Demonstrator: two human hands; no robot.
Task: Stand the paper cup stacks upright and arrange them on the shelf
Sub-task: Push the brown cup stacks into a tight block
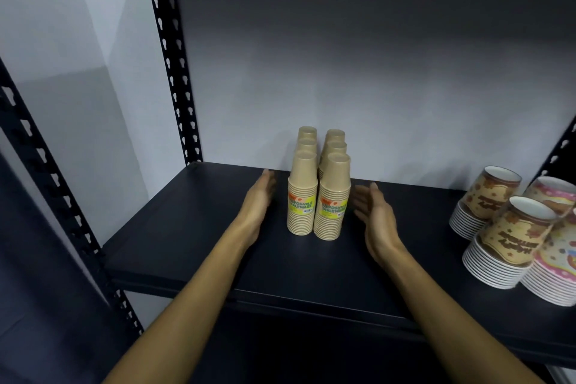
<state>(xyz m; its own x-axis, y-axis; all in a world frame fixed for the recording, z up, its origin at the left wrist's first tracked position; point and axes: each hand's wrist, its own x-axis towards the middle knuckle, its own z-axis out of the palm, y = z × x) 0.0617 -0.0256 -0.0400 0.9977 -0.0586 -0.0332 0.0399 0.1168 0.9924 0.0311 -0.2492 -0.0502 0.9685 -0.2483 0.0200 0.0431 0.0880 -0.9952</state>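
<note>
Two bare forearms reach in over the front edge of the dark shelf [187, 259]. Left hand [258, 205], fingers straight and together, flanks the tan cup stacks [318, 196] just beside them; whether it touches is unclear. Right hand [374, 218], fingers loosely spread, palm turned inward, sits just off the other side. Between them the stacks stand upright, two rows running back toward the pale wall [374, 71], yellow labels facing forward. Off right, patterned cup stacks [505, 243] stand apart.
</note>
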